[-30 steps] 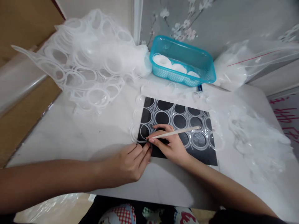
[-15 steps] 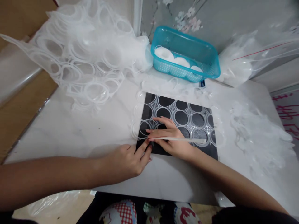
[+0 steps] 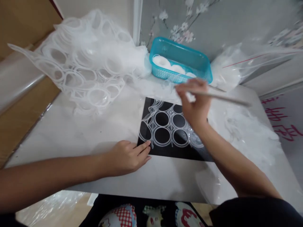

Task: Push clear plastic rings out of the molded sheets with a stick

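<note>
One stick (image 3: 222, 97) was pinched in the right hand (image 3: 195, 101) | left hand (image 3: 129, 158), loosely extended, rested on the board (image 3: 175, 154) | ring sheet (image 3: 171, 127) lay on board, mostly flat, upper-left part not yet.

Black mat (image 3: 175, 153) looking smooth, mostly matt beneath left hand (image 3: 132, 157); translucent plastic ring sheet (image 3: 171, 128) glinting on it. Turquoise plastic basket (image 3: 182, 50) shining beyond right hand (image 3: 196, 105). White tabletop (image 3: 170, 181) looking smooth around left hand.

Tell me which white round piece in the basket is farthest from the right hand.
The leftmost white round piece; the middle piece and rightmost piece sit closer to the right hand.
</note>
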`<state>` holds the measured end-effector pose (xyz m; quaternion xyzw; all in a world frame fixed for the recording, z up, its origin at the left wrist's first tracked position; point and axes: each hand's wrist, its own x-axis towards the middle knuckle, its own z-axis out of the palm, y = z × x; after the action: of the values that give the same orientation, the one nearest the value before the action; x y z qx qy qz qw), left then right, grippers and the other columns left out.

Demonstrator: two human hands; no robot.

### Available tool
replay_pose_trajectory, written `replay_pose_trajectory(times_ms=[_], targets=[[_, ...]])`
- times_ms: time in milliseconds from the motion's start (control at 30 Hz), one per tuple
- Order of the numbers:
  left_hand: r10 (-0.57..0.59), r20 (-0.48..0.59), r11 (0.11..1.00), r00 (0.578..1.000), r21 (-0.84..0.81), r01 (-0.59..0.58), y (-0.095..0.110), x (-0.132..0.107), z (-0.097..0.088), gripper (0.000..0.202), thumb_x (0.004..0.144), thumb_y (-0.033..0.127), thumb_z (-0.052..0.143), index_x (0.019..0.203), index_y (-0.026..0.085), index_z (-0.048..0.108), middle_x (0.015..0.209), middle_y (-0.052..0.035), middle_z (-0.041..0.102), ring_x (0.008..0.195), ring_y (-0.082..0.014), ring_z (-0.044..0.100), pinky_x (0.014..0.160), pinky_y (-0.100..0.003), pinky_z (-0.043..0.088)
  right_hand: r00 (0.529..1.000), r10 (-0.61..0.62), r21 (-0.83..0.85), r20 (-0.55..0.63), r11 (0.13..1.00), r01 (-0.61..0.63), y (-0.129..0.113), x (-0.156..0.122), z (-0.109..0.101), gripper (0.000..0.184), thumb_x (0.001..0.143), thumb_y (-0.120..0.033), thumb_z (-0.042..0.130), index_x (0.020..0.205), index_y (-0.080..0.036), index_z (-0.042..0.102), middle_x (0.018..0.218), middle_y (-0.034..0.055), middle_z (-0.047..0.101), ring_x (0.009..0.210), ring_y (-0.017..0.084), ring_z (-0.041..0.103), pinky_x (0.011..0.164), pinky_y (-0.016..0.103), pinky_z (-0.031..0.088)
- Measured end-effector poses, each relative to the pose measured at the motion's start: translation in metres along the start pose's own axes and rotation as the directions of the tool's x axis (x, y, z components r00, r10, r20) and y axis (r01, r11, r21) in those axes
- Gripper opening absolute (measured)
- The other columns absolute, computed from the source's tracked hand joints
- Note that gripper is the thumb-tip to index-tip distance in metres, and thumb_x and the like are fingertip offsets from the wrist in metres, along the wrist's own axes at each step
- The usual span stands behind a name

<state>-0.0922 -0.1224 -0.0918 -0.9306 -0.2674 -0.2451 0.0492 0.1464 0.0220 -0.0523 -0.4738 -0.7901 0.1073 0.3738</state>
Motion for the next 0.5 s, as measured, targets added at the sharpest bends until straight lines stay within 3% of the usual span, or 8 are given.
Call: replay_pose_trajectory(times_ms=[67,200,333,500], targets=[[0.061,-0.029,0.998,0.998,-0.017,-0.062,-0.002,0.002,-0.001,0.017,0.094,0.025,0.059,0.097,0.012,0.069,0.099,-0.0076,0.077,0.053,-0.0119,0.064,0.043,-0.025,0.046,0.998,0.003,0.015,0.068,1.000,-0.004,-0.004,-0.032,0.001,0.014,0.093,-0.029,0.057,0.094,-0.027,0.071,0.096,0.0054,0.071,0.112,0.029,0.057,0.101,0.055,0.042],[0.079,-0.005,0.996,0.997,-0.037,-0.079,0.000,0.006,-0.002,0.017,0.093,0.023,0.061,0.102,0.012,0.069,0.106,-0.0072,0.076,0.051,-0.0106,0.061,0.044,-0.025,0.046,0.977,0.138,0.242,0.163,0.954,-0.176,-0.004,-0.078,0.013,0.011,0.090,-0.028,0.063,0.087,-0.025,0.074,0.088,0.0035,0.075,0.096,0.024,0.063,0.090,0.046,0.051],[-0.002,0.136,1.000,0.991,-0.028,0.006,0.001,0.011,0.001,0.029,0.098,0.029,0.051,0.117,0.013,0.065,0.127,-0.0110,0.066,0.060,-0.0124,0.066,0.049,-0.027,0.050,0.969,0.129,0.364,0.212,0.909,-0.201,0.002,-0.082,0.018,0.009,0.087,-0.028,0.067,0.084,-0.026,0.075,0.087,0.0021,0.077,0.102,0.024,0.063,0.095,0.045,0.050],[-0.146,0.334,0.989,0.931,0.057,0.134,-0.003,0.016,0.009,0.049,0.100,0.046,0.043,0.133,0.014,0.056,0.143,-0.0150,0.052,0.065,-0.0171,0.070,0.046,-0.030,0.049,0.967,0.094,0.370,0.237,0.911,-0.180,0.004,-0.079,0.017,0.009,0.086,-0.028,0.067,0.084,-0.026,0.075,0.086,0.0026,0.077,0.107,0.026,0.062,0.095,0.046,0.051]])
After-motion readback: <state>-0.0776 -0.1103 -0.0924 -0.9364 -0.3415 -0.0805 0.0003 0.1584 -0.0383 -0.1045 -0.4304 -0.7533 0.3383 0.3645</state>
